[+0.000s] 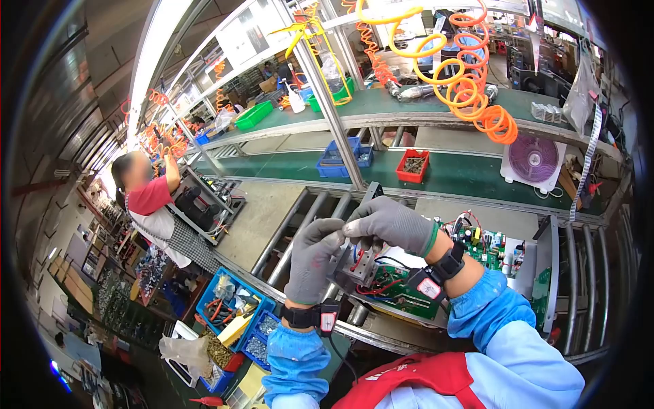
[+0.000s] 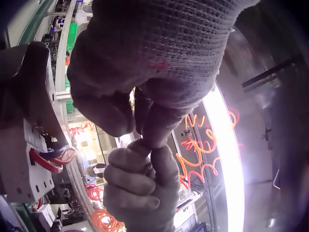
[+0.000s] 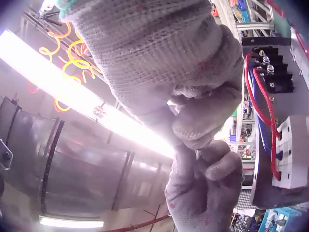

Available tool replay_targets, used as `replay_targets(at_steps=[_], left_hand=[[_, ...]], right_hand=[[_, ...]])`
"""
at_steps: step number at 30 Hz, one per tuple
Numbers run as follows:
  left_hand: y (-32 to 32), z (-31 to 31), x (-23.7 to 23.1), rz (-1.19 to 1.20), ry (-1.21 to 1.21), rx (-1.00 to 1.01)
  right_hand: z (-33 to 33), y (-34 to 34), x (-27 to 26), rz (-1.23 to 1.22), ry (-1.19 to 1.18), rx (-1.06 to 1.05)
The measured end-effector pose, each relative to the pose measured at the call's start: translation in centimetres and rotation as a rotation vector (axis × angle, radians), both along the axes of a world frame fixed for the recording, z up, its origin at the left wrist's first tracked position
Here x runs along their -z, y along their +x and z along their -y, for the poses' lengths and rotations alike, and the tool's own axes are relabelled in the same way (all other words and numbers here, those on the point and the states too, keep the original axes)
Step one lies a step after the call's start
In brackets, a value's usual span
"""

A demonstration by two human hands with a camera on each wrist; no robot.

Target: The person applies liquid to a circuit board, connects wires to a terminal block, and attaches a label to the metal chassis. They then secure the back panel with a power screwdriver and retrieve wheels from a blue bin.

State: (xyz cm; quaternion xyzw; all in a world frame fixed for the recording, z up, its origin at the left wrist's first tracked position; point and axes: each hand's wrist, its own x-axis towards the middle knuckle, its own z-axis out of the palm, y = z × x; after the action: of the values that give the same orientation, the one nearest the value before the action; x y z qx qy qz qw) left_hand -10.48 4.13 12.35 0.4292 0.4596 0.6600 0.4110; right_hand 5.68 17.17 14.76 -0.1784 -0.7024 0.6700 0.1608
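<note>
Grey-gloved, the left hand [image 1: 310, 262] and right hand [image 1: 392, 225] meet at their fingertips above the open electronic unit. In the left wrist view, the left hand [image 2: 159, 53] fills the top and the right hand [image 2: 137, 188] comes up from below, with curled fingers. The right wrist view has the right hand [image 3: 164, 58] above and the left hand [image 3: 207, 193] below, thumbs and forefingers pressed together. Anything between the fingertips is hidden. Beside them is a metal panel with a white block [image 3: 294, 154], red and blue wires [image 3: 263, 99] and a black terminal block [image 3: 273, 72].
Green circuit boards [image 1: 490, 249] lie in the unit on the roller conveyor [image 1: 579, 286]. Blue bins [image 1: 228, 293] of parts stand at lower left. A red bin [image 1: 413, 165] sits beyond, with orange coiled hoses [image 1: 470, 88] hanging above. Another person [image 1: 153, 198] works at left.
</note>
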Motion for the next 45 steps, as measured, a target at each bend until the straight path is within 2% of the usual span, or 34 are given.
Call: replay_targets(at_steps=[3, 4, 6, 8, 11, 14, 18, 21, 24, 26, 30, 31, 34, 40, 43, 45], left_hand=[[1.3, -0.4, -0.9, -0.11, 0.009, -0.062], [0.8, -0.8, -0.3, -0.244, 0.007, -0.133], [-0.9, -1.9, 2.4, -0.509, 0.002, -0.276], [-1.5, -2.1, 4.0, -0.666, -0.036, -0.298], [-1.3, -2.3, 4.8, -0.644, -0.157, -0.239], [-1.4, -2.2, 4.4, -0.634, -0.152, -0.239], [-1.4, -2.4, 5.2, -0.504, -0.135, -0.243], [-1.2, -2.4, 4.8, -0.561, -0.118, -0.264], [-1.7, -2.7, 5.7, -0.669, -0.092, -0.314], [-1.3, -2.7, 5.2, -0.751, -0.113, -0.332], [-1.1, -2.8, 5.2, -0.678, -0.11, -0.323], [-0.9, -2.7, 5.0, -0.65, -0.123, -0.319], [-0.6, -2.4, 4.7, -0.598, -0.135, -0.312], [-1.0, -2.7, 5.4, -0.619, -0.124, -0.321], [-1.2, -2.7, 5.4, -0.628, -0.123, -0.328], [-0.9, -2.6, 5.0, -0.629, -0.133, -0.329]], right_hand=[[-1.3, 0.4, -0.2, 0.043, 0.077, 0.011], [-2.0, 0.3, 0.1, 0.045, 0.098, 0.034], [-5.2, -0.7, 3.7, -0.022, 0.009, 0.289], [-7.9, -1.5, 7.5, -0.132, -0.112, 0.513], [-7.9, -2.1, 9.3, -0.026, -0.108, 0.618], [-7.9, -3.0, 10.3, -0.008, -0.084, 0.63], [-7.9, -3.7, 11.1, -0.016, 0.008, 0.62], [-8.5, -4.0, 12.7, 0.017, 0.465, 0.681], [-8.7, -3.8, 12.5, 0.111, 0.544, 0.657], [-8.8, -3.9, 12.6, 0.122, 0.505, 0.658], [-9.9, -4.1, 13.3, 0.18, 0.411, 0.575], [-10.0, -4.2, 13.5, 0.229, 0.372, 0.607], [-8.4, -3.4, 11.4, 0.178, 0.337, 0.648], [-10.0, -4.0, 12.8, 0.203, 0.268, 0.6], [-9.3, -3.8, 12.3, 0.277, 0.328, 0.628], [-8.5, -3.4, 11.6, 0.205, 0.289, 0.669]])
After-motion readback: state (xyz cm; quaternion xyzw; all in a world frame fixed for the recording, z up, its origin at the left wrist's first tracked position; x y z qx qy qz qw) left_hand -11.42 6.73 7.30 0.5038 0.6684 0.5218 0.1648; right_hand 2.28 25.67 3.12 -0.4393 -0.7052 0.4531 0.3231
